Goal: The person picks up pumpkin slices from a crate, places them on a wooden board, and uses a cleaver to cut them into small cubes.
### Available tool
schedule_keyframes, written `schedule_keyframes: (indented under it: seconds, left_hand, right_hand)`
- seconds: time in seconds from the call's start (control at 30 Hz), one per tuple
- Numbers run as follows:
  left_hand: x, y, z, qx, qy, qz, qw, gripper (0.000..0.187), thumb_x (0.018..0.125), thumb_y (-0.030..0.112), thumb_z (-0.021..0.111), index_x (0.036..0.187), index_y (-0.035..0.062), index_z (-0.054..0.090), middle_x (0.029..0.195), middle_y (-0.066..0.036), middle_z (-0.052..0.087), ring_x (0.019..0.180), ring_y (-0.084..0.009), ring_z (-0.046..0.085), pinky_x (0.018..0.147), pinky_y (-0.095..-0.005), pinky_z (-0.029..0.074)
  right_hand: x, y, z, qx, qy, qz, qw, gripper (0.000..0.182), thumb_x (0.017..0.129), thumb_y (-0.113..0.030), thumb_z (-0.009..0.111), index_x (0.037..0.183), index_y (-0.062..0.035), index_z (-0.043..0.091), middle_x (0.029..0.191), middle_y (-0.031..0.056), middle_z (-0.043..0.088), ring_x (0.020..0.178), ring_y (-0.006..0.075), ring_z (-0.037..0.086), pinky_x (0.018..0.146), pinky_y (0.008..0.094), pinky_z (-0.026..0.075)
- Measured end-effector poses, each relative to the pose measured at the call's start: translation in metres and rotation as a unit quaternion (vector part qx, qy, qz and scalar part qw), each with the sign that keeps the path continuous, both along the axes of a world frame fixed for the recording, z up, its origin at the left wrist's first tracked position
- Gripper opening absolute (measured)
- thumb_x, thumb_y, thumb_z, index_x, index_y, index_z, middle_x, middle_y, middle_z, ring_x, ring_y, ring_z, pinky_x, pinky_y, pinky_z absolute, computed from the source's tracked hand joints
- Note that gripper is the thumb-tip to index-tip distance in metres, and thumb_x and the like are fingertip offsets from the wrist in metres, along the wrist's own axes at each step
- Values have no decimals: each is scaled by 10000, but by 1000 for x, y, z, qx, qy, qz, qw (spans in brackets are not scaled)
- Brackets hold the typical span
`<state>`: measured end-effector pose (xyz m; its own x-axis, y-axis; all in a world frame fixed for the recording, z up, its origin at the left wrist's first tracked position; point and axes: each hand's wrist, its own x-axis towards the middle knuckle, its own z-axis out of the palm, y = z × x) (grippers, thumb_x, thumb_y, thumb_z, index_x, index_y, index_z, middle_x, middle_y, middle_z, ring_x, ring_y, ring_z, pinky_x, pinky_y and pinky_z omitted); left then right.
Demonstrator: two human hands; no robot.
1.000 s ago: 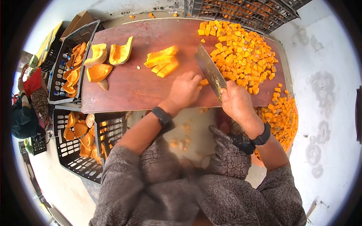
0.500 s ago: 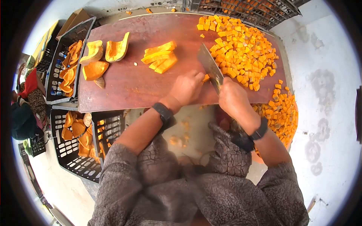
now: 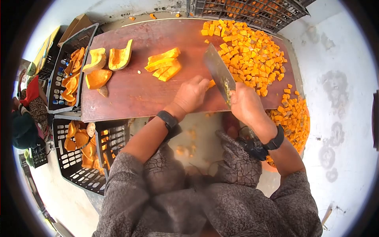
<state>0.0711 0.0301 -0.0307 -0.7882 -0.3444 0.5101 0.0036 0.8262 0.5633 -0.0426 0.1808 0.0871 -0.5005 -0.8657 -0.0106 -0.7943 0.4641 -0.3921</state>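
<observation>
My right hand [image 3: 245,102] is closed round the handle of a cleaver [image 3: 220,74], whose broad blade stands over the reddish-brown board near its front edge. Just left of the blade, my left hand [image 3: 192,93] is closed on a strip of pumpkin [image 3: 212,83]; only its orange end shows past the fingers. Beyond my left hand lies a stack of pumpkin slices [image 3: 164,64]. Diced pumpkin [image 3: 252,55] is heaped to the right of the blade. Larger pumpkin chunks [image 3: 98,79] rest at the board's left end.
Black crates [image 3: 62,85] with pumpkin pieces stand left of the board [image 3: 130,98], and another crate [image 3: 88,158] sits below it. A container of diced pumpkin [image 3: 294,122] is at the right. A slatted crate [image 3: 248,14] stands at the back, beside a white wall [image 3: 335,98].
The cleaver's blade has turned, showing more of its flat side, and sits slightly lower and left in view. The left hand stays by the strip. The whole view has shifted slightly.
</observation>
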Motion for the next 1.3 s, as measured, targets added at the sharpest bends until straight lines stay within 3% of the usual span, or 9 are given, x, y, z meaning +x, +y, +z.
schedule_keyframes:
  seconds: [0.2,0.47,0.63,0.8,1.0,1.1,1.13,1.2,1.3]
  left_hand:
    - [1,-2,-1,25,-23,-23,999,144,760,41,592,901,59,571,865,-156,581,816,-378,606,701,-452,517]
    - [2,-1,0,16,-25,-19,999,86,790,66,584,874,49,585,858,-152,581,794,-353,612,682,-441,516]
    - [23,-20,15,-65,-38,-38,996,96,816,116,607,899,70,595,862,-145,566,790,-338,607,683,-425,514]
    - [55,-51,25,-159,-105,165,968,257,795,179,698,1008,72,601,987,-146,570,852,-334,611,727,-439,521]
    - [62,-51,14,-146,-133,195,961,255,790,173,695,995,60,594,986,-119,579,858,-323,610,726,-430,514]
    - [59,-50,13,-78,-137,190,969,207,792,156,684,957,60,604,982,-101,592,858,-312,616,726,-417,515]
    - [57,-48,13,-78,-137,191,969,207,792,156,684,957,60,604,982,-101,592,858,-312,616,726,-417,515]
    - [55,-43,11,-160,-118,110,974,159,800,142,672,926,63,614,975,-84,603,864,-317,623,729,-408,525]
    - [54,-48,12,-151,-86,116,978,195,800,126,672,972,63,604,1010,-109,595,862,-338,625,733,-412,531]
  right_hand:
    - [4,-3,-30,37,-30,42,998,172,884,-108,569,933,53,536,778,289,622,787,484,614,706,533,484]
    - [-16,-60,-67,-45,68,-64,995,176,889,-143,558,920,31,564,785,262,644,773,448,637,700,524,504]
    - [-20,-38,-37,-49,40,-91,994,197,895,-165,565,934,28,572,787,273,639,786,465,629,693,513,501]
    - [-3,-12,-21,-24,-66,-27,997,211,901,-154,580,935,52,553,818,304,614,820,488,606,700,495,486]
    - [0,-12,-32,15,-76,6,997,216,901,-170,578,951,39,551,827,294,620,833,485,607,716,515,486]
    - [-7,-11,-21,31,-9,41,999,201,897,-157,570,968,32,566,822,283,630,826,481,614,729,524,490]
    - [-12,-10,-25,25,-3,-1,1000,203,895,-154,568,981,30,573,820,282,634,825,477,617,733,526,492]
    - [-20,-6,-36,-3,-15,-68,998,214,889,-147,570,1006,32,588,817,289,636,830,472,622,731,525,494]
    - [-24,2,-42,9,1,-62,998,205,889,-145,570,987,34,584,814,292,632,828,478,618,722,523,491]
